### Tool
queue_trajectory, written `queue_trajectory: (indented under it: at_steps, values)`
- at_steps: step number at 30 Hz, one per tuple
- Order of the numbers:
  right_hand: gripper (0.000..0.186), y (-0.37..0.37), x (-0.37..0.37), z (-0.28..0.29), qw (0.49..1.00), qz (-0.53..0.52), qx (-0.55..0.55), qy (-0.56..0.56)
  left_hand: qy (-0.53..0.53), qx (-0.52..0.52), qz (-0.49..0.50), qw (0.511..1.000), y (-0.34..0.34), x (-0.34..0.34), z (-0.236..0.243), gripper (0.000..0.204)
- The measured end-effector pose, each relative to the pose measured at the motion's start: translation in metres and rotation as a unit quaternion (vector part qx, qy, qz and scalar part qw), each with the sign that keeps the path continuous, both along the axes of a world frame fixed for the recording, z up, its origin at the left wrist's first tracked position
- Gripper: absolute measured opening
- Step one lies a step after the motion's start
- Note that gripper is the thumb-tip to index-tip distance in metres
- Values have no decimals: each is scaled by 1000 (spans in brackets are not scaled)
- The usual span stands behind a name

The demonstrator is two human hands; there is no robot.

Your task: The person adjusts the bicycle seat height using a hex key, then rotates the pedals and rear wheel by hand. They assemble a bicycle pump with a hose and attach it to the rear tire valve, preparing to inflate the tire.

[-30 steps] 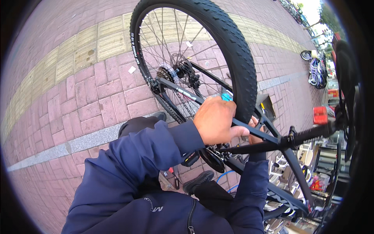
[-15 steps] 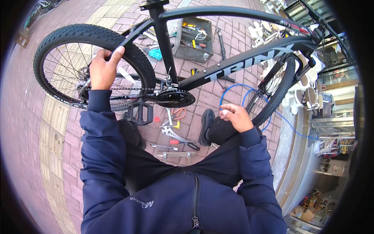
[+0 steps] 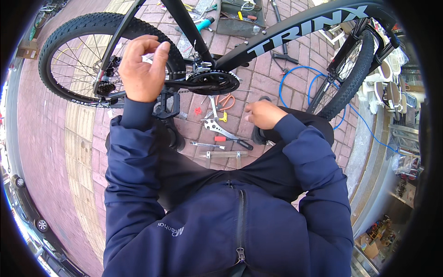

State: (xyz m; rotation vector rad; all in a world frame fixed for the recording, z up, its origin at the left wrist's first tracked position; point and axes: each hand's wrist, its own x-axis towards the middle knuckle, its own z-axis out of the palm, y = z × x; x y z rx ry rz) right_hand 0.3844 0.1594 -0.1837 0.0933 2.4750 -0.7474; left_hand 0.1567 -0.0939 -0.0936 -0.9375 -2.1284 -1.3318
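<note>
A black bicycle point(image 3: 251, 50) stands across the view before me, its knobby rear tyre point(image 3: 92, 28) at the left. My left hand point(image 3: 144, 74) is raised in front of that wheel, fingers bent and thumb apart, with nothing visible between them. Below it are the pedal point(image 3: 167, 105) and the chainrings point(image 3: 214, 82). Over my right knee, my right hand point(image 3: 267, 114) is curled closed; whatever its fingers hold, if anything, is hidden. Between my feet lie a flat multi-hole wrench point(image 3: 214, 126), a slim spanner point(image 3: 207, 145), a red-and-black-handled tool point(image 3: 236, 141) and an orange-handled tool point(image 3: 226, 99).
Behind the bicycle sits a metal toolbox point(image 3: 237, 24), with a teal-and-black tool point(image 3: 203, 24) beside it. A blue hose point(image 3: 295, 68) loops around near the front wheel point(image 3: 355, 76). White shoes point(image 3: 385, 97) and a stepped kerb point(image 3: 369, 180) line the right. Parked cars point(image 3: 28, 205) show at the left.
My left hand has come away from the frame tube by the rear tyre. My right hand has moved inward and curled. The view has shifted, so the bicycle sits higher in it.
</note>
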Motion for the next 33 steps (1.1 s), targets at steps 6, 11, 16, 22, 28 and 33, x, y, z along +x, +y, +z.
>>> queue_trajectory:
  at_steps: [6,11,16,22,28,33]
  values:
    - [46,-72,27,-93,940,259,16,-220,-42,-10,-55,998,14,14,10,14]
    - [67,-165,101,-125,897,155,-210,-357,-73,-34,-80,994,-8,26,19,14]
    - [74,-186,101,-105,925,56,-193,-324,-148,-13,-74,986,-20,25,21,18]
    - [74,-248,98,-104,927,57,-212,-303,-134,-84,-79,984,-21,25,15,16]
    - [59,-265,91,-121,971,14,-126,-204,-79,-73,-134,985,-24,48,19,12]
    - [40,-245,43,-29,989,48,-107,-90,-81,-53,-153,984,-6,67,4,15]
